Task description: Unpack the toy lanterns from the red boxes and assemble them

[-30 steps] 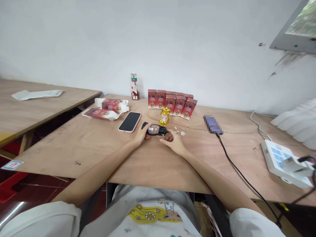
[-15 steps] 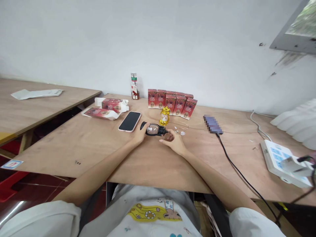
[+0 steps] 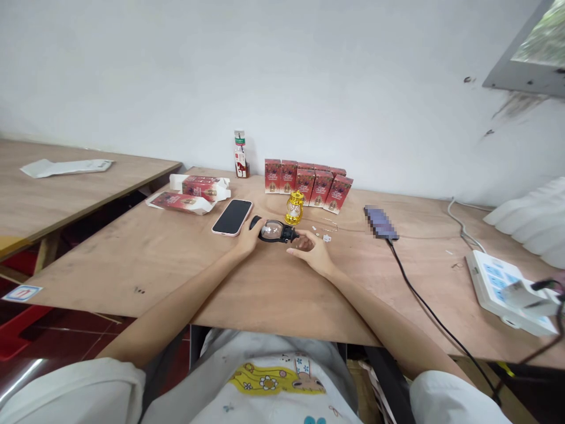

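Observation:
A small black lantern (image 3: pixel 272 231) with a clear globe lies on its side just above the table. My left hand (image 3: pixel 250 238) is closed round its base at the left end. At the right end, the fingers of my right hand (image 3: pixel 314 253) hold its pointed cap, with the thumb below and a little apart. A thin wire seems to show between that thumb and the cap, but it is too fine to make out. Just behind stands an upright gold lantern (image 3: pixel 293 209). Bent wires (image 3: pixel 330 225) and a small white piece (image 3: pixel 326 238) lie beyond my right hand.
Red boxes (image 3: pixel 304 185) stand in rows near the wall, with a bottle (image 3: pixel 241 156) to their left. Opened boxes (image 3: pixel 189 197) and a pink-edged phone (image 3: pixel 232 218) lie left. Another phone (image 3: pixel 380 222) on a cable and a power strip (image 3: pixel 507 288) are right.
The black lantern has shifted very slightly left and turned a little in my hands. My right fingers have moved slightly along its cap.

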{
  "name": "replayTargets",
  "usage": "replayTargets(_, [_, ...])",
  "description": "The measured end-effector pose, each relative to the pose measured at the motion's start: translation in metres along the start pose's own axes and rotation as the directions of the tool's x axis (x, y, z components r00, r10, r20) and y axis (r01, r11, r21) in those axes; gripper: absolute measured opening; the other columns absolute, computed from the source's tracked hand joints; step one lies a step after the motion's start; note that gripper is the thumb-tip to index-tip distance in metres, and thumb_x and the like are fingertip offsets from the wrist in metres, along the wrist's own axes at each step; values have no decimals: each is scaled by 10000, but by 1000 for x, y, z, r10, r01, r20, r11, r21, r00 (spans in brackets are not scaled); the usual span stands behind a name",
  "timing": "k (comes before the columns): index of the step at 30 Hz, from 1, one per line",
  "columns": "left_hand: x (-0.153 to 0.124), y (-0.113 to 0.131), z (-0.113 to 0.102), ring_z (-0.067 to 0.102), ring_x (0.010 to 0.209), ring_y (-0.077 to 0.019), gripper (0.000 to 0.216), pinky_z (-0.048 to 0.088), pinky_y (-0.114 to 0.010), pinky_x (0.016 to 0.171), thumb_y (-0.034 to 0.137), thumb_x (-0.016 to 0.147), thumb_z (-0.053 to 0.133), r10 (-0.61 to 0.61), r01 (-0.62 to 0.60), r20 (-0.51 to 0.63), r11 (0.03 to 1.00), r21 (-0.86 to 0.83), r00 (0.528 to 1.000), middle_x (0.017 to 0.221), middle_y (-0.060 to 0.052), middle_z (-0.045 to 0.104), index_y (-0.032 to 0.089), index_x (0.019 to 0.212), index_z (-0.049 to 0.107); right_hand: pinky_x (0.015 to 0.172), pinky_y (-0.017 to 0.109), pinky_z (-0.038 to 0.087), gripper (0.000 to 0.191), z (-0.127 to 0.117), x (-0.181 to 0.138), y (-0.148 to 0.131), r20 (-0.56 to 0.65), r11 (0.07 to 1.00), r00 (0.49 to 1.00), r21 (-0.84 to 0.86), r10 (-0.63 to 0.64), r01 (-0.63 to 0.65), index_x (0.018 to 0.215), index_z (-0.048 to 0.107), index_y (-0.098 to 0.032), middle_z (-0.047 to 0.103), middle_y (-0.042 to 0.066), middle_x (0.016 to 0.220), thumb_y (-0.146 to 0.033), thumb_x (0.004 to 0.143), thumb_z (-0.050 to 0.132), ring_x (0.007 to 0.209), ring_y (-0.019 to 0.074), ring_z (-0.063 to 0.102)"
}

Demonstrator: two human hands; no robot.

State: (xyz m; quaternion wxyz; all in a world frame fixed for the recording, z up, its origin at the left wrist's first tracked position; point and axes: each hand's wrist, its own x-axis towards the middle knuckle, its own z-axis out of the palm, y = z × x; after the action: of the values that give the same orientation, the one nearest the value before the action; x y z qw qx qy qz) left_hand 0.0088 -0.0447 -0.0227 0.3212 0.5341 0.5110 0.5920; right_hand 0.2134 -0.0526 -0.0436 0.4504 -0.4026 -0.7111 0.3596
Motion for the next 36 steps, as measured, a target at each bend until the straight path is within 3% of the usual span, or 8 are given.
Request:
replayTargets(5, [-3, 4, -5, 481, 673, -150, 198, 399, -241, 680, 369, 694, 590, 128, -150, 116, 966, 209, 985, 639, 19, 524, 184, 652, 535, 671, 282, 471, 600, 2, 0, -1, -39, 999, 999, 7, -36, 36, 1107, 559, -229, 613, 18, 933, -453, 590, 767, 667, 120, 525])
replayTargets(11, [-1, 3, -6, 493, 721, -147, 194, 396, -231, 703, 360, 738, 570, 194, -193, 13, 959, 206, 981, 669, 21, 504, 183, 678, 516, 685, 273, 462, 508, -7, 8, 2, -199, 999, 980, 44, 1, 8, 1080, 559, -193, 613, 9, 850, -520, 702, 650, 675, 122, 536])
replayTargets(14, [0, 4, -7, 480, 719, -140, 195, 390, -226, 697, 360, 739, 565, 208, -203, -3, 958, 200, 978, 672, 25, 479, 185, 689, 496, 649, 263, 445, 454, -29, 20, 13, -334, 998, 941, -10, 48, -55, 896, 610, -187, 588, 9, 748, -596, 815, 432, 678, 134, 539])
replayTargets(17, [-2, 7, -7, 473, 727, -144, 203, 386, -229, 702, 376, 737, 561, 208, -204, -1, 960, 192, 978, 676, 23, 471, 189, 703, 489, 564, 259, 401, 543, -56, 31, 27, -453, 986, 883, -46, 123, -161, 621, 520, -204, 511, 9, 602, -619, 854, 258, 601, 138, 502])
replayTargets(19, [-3, 8, -6, 474, 737, -149, 207, 385, -233, 711, 387, 733, 563, 201, -198, 4, 961, 193, 980, 677, 22, 473, 192, 714, 495, 502, 259, 358, 512, -72, 37, 36, -448, 969, 869, -20, 213, -247, 558, 453, -216, 449, -6, 530, -616, 838, 298, 526, 129, 447])
replayTargets(23, [-4, 10, -5, 476, 745, -153, 204, 381, -236, 719, 390, 723, 561, 198, -196, 11, 961, 194, 980, 699, 20, 501, 194, 738, 508, 399, 252, 258, 390, -92, 43, 47, -350, 930, 866, 52, 358, -363, 583, 479, -211, 357, -48, 452, -547, 780, 461, 394, 96, 317])
replayTargets(28, [-4, 10, -5, 497, 764, -159, 209, 390, -236, 727, 391, 718, 577, 188, -184, -7, 965, 190, 982, 717, 19, 528, 196, 764, 518, 405, 234, 320, 321, -97, 43, 49, -325, 941, 885, 73, 334, -329, 631, 474, -205, 429, -43, 513, -490, 731, 583, 405, 74, 356])
replayTargets(36, [-4, 9, -5, 523, 798, -160, 189, 394, -234, 742, 373, 746, 563, 226, -225, 18, 953, 205, 974, 750, 13, 558, 190, 777, 527, 446, 248, 415, 313, -101, 48, 64, -313, 945, 904, -51, 292, -323, 715, 528, -181, 540, -8, 599, -487, 763, 578, 426, 88, 447])
